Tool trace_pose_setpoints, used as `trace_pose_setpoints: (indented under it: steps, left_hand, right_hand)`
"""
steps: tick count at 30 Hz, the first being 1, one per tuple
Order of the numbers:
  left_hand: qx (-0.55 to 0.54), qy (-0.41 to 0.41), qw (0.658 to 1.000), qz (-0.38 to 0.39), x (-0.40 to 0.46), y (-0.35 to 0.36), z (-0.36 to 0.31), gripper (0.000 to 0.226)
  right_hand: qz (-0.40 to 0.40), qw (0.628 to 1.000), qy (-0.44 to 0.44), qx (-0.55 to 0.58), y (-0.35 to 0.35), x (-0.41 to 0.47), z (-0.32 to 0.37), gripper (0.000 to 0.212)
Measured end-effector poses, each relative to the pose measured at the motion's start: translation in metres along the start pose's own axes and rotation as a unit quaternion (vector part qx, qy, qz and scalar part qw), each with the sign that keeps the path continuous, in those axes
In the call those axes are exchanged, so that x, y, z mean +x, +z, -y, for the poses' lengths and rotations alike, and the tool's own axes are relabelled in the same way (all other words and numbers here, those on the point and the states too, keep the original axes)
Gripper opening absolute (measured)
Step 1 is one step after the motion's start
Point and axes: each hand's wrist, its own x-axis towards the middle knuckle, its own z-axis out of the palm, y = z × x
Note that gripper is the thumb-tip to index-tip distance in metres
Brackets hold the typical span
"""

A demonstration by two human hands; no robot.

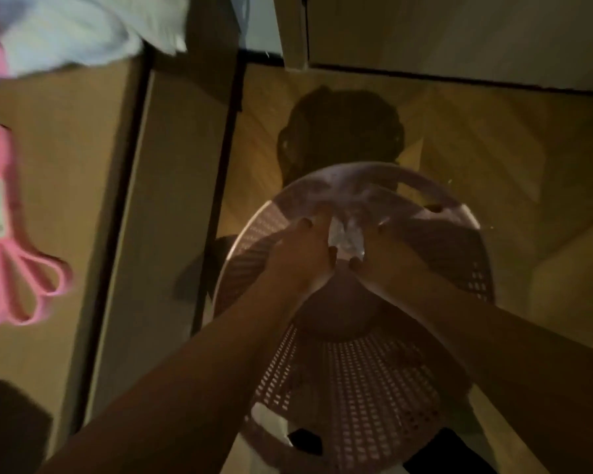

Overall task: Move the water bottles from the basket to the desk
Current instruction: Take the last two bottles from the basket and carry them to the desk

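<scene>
A round mauve perforated basket (363, 388) stands on the wooden floor below me. Both my arms reach down into it. Between my hands is a clear plastic water bottle (344, 239), seen blurred near the basket's far rim. My left hand (302, 249) grips the bottle from the left and my right hand (387, 253) grips it from the right. The bottle's lower part is hidden by my hands. The desk (65, 172) is the tan surface at the left.
Pink hangers (11, 261) and a white cloth (83, 29) lie on the desk. The desk's dark frame leg (220, 172) runs beside the basket. A white door frame (293, 32) and wall close off the back. Herringbone floor lies to the right.
</scene>
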Motion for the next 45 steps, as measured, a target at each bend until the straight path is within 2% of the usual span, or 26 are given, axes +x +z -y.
trace_pose_setpoints:
  steps: [2,7,11,13,15,17,21,23,25,28,30,33,37,39,42,45]
  left_hand:
    - [0.026,-0.009,0.999,0.024,0.018,0.033,0.01,0.071]
    - [0.071,0.018,0.996,-0.046,0.036,0.071,0.027,0.052]
    - [-0.015,-0.002,0.999,-0.033,0.029,0.074,0.029,0.049]
    - [-0.049,-0.018,0.999,-0.012,0.012,0.067,0.03,0.047]
    - [-0.066,-0.039,0.997,-0.026,-0.005,0.054,0.03,0.039]
    - [-0.081,-0.057,0.995,-0.032,-0.02,0.034,0.022,0.032]
    - [-0.102,-0.047,0.993,-0.028,-0.056,-0.024,-0.006,0.032]
    - [-0.115,-0.041,0.992,-0.037,-0.077,-0.063,-0.02,0.038]
    - [-0.131,-0.043,0.989,-0.045,-0.104,-0.109,-0.043,0.043]
    - [-0.116,-0.064,0.99,-0.046,-0.159,-0.195,-0.091,0.039]
    - [-0.103,-0.054,0.99,-0.079,-0.198,-0.251,-0.124,0.036]
    - [-0.172,-0.024,0.974,-0.144,-0.257,-0.314,-0.165,0.027]
    - [-0.163,-0.053,0.96,-0.22,-0.314,-0.368,-0.196,0.029]
    - [-0.171,-0.075,0.96,-0.209,-0.33,-0.386,-0.202,0.03]
    - [-0.186,-0.055,0.964,-0.183,-0.358,-0.398,-0.208,0.032]
    - [-0.171,-0.102,0.964,-0.176,-0.385,-0.404,-0.215,0.037]
  right_hand:
    - [-0.007,1.0,-0.004,-0.014,0.033,0.033,-0.014,0.051]
    - [-0.048,0.998,0.024,0.014,0.064,0.067,-0.036,0.052]
    - [-0.082,0.995,0.029,0.038,0.067,0.061,-0.045,0.042]
    - [-0.072,0.996,0.02,0.046,0.062,0.054,-0.044,0.043]
    - [-0.059,0.994,0.032,0.082,0.052,0.044,-0.043,0.04]
    - [-0.054,0.993,0.025,0.107,0.036,0.028,-0.041,0.036]
    - [-0.044,0.996,-0.002,0.083,-0.014,-0.021,-0.02,0.059]
    - [-0.058,0.996,-0.023,0.067,-0.058,-0.059,0.0,0.064]
    - [-0.077,0.993,-0.051,0.08,-0.106,-0.106,0.021,0.06]
    - [-0.053,0.996,-0.032,0.063,-0.174,-0.19,0.06,0.047]
    - [-0.063,0.996,-0.042,0.048,-0.213,-0.244,0.08,0.037]
    - [-0.091,0.991,-0.076,0.056,-0.273,-0.316,0.113,0.025]
    - [-0.093,0.992,-0.08,0.022,-0.333,-0.379,0.14,0.029]
    - [-0.113,0.989,-0.085,0.042,-0.348,-0.398,0.146,0.029]
    - [-0.129,0.984,-0.105,0.069,-0.353,-0.419,0.152,0.026]
    - [-0.129,0.98,-0.137,0.067,-0.358,-0.428,0.157,0.027]
